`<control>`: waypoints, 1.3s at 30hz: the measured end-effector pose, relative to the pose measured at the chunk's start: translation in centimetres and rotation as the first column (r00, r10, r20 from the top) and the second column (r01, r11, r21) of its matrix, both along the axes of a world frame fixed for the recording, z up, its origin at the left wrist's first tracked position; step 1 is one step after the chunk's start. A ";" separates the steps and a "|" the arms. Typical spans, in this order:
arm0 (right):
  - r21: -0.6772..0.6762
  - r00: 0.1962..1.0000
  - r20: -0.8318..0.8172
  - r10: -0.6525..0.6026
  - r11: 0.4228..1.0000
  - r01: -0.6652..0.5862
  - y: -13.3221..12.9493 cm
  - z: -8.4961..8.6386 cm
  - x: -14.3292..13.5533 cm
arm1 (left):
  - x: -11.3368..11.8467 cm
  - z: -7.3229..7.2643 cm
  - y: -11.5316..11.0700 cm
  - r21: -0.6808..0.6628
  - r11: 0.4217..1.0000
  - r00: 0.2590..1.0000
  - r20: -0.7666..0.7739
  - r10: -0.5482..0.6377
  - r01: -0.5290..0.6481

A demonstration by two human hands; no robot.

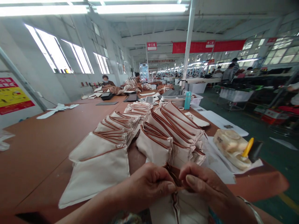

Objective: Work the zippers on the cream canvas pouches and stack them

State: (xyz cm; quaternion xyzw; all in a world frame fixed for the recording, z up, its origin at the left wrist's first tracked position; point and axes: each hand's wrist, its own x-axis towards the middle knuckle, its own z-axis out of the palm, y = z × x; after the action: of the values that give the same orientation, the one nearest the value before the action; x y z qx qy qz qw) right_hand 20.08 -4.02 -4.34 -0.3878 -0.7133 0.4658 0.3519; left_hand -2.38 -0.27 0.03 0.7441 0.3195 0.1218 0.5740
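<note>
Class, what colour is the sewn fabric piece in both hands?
The fabric piece is cream with brown edging: head view.

A broad brown surface [58, 133] spreads out ahead of the two hands, reaching well off to the left, where a thin dark line crosses it. Just beyond the left hand [151, 183] I see a row of cream pouches [105, 168] overlapping away from it, brown edging showing. A second row [154, 146] leans in front of the right hand [205, 183]. To that hand's right lie white sheets [221, 166]. Farther out past both hands sit a turquoise bottle [187, 100] and a dark flat panel [106, 103]; far beyond the left hand, a white cut piece [58, 109].
</note>
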 end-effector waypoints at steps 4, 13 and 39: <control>-0.126 0.992 -0.021 0.127 0.984 -0.129 1.1 1.0 -0.2 | 0.1 0.3 -0.2 0.107 0.994 0.999 0.021 -0.028 0.026; 0.055 0.976 0.154 0.156 0.985 -0.166 1.0 1.3 0.3 | 0.3 0.0 0.2 0.127 0.992 0.997 0.072 -0.026 0.017; -0.058 0.939 0.104 0.329 0.944 -0.324 2.3 1.6 0.2 | 0.0 0.4 1.2 -0.381 0.889 0.964 -0.029 0.264 -0.255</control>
State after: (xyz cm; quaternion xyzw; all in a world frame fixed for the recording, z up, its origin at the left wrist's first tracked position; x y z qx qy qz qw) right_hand 20.30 -1.71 -2.74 -0.2966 -0.7768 0.5095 0.2214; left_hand -2.41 0.92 0.48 0.5673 0.4268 0.1413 0.6900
